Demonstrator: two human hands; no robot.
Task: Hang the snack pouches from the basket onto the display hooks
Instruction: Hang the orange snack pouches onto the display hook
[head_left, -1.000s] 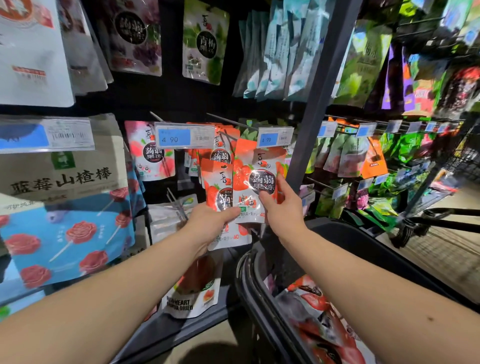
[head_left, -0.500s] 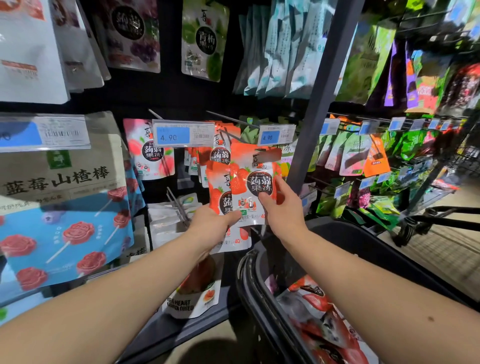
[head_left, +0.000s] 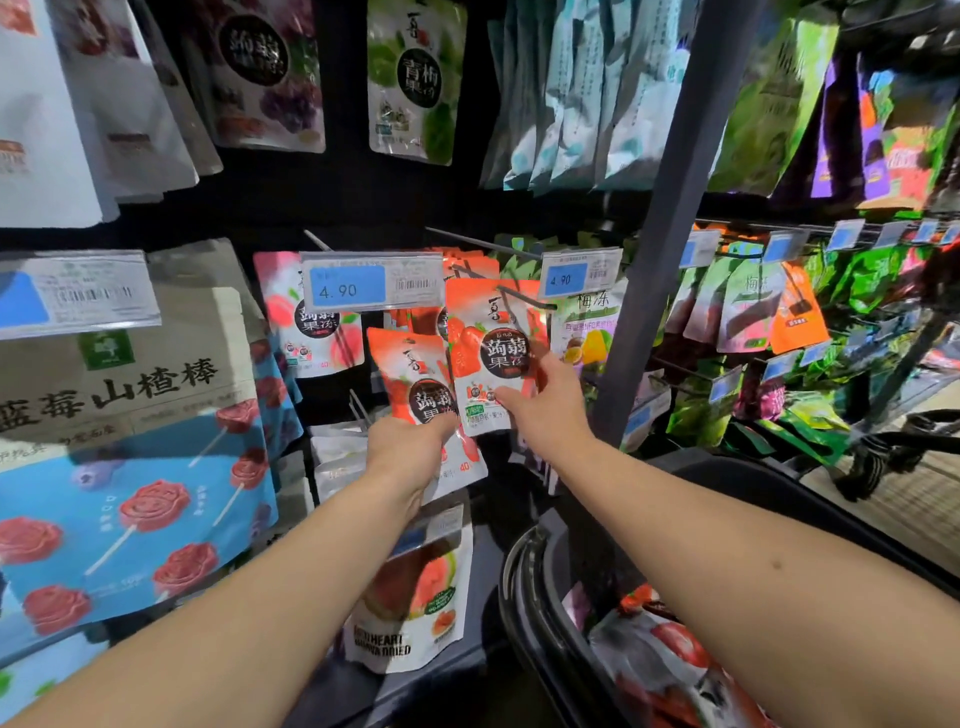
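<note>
Straight ahead stands a dark shop display wall, packed with hanging snack bags, with a grey upright post (head_left: 670, 223) splitting it right of centre. Open room is scant: the blue price tag (head_left: 371, 283) juts out at centre, a second price tag (head_left: 579, 275) just right of it, and a large blue lollipop bag (head_left: 130, 493) crowds the left side. At lower right the black basket (head_left: 524, 587) sits close under the right forearm, with more red pouches (head_left: 670, 649) lying inside. The right hand (head_left: 550, 415) pinches a red pouch (head_left: 488, 353) at its lower right corner, thumb on the front, fingers along the edge; its top meets a display hook (head_left: 522, 300), though whether it is threaded on cannot be told. The left hand (head_left: 410, 452) grips a second red pouch (head_left: 415, 379) just lower left, fingers curled round its lower half, above a watermelon pouch (head_left: 415, 597).
</note>
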